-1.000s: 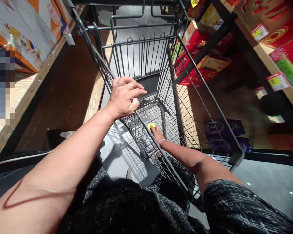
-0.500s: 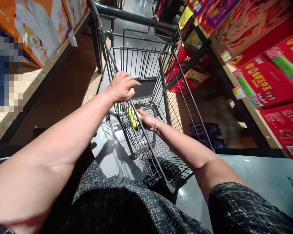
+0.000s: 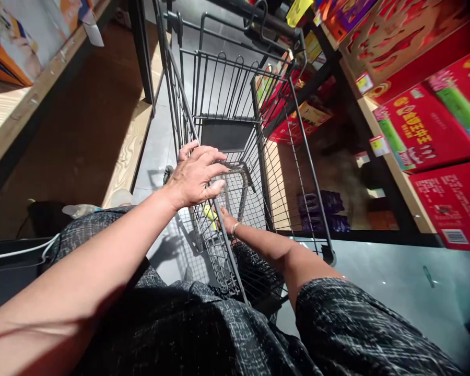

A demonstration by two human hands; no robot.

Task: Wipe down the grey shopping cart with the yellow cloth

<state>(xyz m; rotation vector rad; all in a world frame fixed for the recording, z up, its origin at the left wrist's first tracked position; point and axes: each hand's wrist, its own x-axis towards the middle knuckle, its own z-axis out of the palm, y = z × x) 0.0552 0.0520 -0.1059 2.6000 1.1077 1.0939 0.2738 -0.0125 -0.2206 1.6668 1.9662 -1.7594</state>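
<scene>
A dark wire shopping cart [image 3: 297, 125] stands in front of me in a shop aisle. My left hand [image 3: 196, 175] rests on the cart's near left rim, fingers curled over the wire. My right hand [image 3: 226, 219] reaches down inside the basket, closed on a small yellow object [image 3: 209, 215] near the cart's floor. A bracelet shows on my right wrist. The fingers of that hand are partly hidden behind the wire and the left hand.
Wooden shelves run on both sides. Red boxes [image 3: 426, 125] fill the right shelves; purple packs [image 3: 323, 209] lie on the low right shelf. Orange and white cartons [image 3: 8, 47] sit at the upper left. A grey tiled floor [image 3: 395, 271] shows at the right.
My right hand with the yellow object has gone back down into the basket after rising half a second ago. The view has shifted, and my left hand has slid along the rim.
</scene>
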